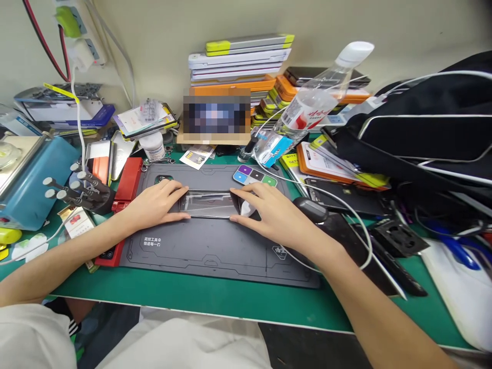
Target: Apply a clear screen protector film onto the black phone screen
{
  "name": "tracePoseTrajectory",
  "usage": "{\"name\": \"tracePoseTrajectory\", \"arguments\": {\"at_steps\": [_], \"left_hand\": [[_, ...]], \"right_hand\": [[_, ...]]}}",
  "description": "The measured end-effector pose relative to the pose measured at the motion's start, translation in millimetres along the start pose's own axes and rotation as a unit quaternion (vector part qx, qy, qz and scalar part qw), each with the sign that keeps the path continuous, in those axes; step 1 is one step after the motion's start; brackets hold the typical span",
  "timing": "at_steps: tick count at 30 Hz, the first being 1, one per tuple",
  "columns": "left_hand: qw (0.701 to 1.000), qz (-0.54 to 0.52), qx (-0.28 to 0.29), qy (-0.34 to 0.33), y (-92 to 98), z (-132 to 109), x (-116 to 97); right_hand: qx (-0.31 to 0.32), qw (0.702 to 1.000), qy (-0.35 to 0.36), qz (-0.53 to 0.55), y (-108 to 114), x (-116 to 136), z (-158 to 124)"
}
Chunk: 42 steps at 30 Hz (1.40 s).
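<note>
A dark phone (209,204) lies flat on a black work mat (215,251), its glossy face up. My left hand (156,205) grips the phone's left end, thumb along the near edge and fingers over the far edge. My right hand (271,210) grips the right end the same way, with a small white piece (246,208) under its fingers that I cannot make out. Both hands rest on the mat.
A green cutting mat (230,300) covers the desk. A red box (129,179) and a tool stand (82,192) sit at left, a blue machine (33,182) beyond. Coloured tabs (253,176), a tilted plastic bottle (319,97), stacked boxes (238,61) and a black bag (423,133) crowd the back and right.
</note>
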<state>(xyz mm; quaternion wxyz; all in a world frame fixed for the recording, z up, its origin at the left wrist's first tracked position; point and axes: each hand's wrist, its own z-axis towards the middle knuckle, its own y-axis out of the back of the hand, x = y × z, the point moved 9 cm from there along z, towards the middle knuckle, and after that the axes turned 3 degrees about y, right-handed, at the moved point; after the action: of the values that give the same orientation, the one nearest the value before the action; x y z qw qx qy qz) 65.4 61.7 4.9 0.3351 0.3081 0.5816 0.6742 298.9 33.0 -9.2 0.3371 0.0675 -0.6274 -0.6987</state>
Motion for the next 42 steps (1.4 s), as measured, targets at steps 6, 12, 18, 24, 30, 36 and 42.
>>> {"name": "tracePoseTrajectory", "arguments": {"at_steps": [6, 12, 18, 24, 30, 36, 42], "left_hand": [[1.000, -0.005, -0.005, 0.002, 0.7, 0.3, -1.1], [1.000, -0.016, -0.005, 0.001, 1.5, 1.0, -1.6], [1.000, -0.019, -0.016, -0.004, 2.8, 0.7, -2.9], [1.000, -0.015, -0.010, 0.000, 1.3, -0.4, -3.2], [1.000, -0.010, -0.001, 0.008, -0.5, -0.3, -3.2], [1.000, -0.011, 0.000, 0.007, 0.1, 0.3, -4.3], [1.000, -0.011, 0.000, 0.007, 0.4, 0.2, -3.6]], "right_hand": [[-0.008, 1.000, 0.007, -0.004, -0.6, -0.2, -2.6], [-0.019, 1.000, 0.011, -0.009, -1.8, -1.3, -4.8], [-0.019, 1.000, 0.013, -0.015, -2.1, -1.2, -5.7], [-0.014, 1.000, 0.006, -0.013, -3.5, -3.8, -6.3], [-0.022, 1.000, 0.002, -0.001, -4.4, -5.6, -7.1], [-0.033, 0.999, 0.006, -0.004, -5.3, -6.2, -7.5], [-0.040, 0.999, 0.018, -0.010, -3.8, -3.2, -7.5]]}}
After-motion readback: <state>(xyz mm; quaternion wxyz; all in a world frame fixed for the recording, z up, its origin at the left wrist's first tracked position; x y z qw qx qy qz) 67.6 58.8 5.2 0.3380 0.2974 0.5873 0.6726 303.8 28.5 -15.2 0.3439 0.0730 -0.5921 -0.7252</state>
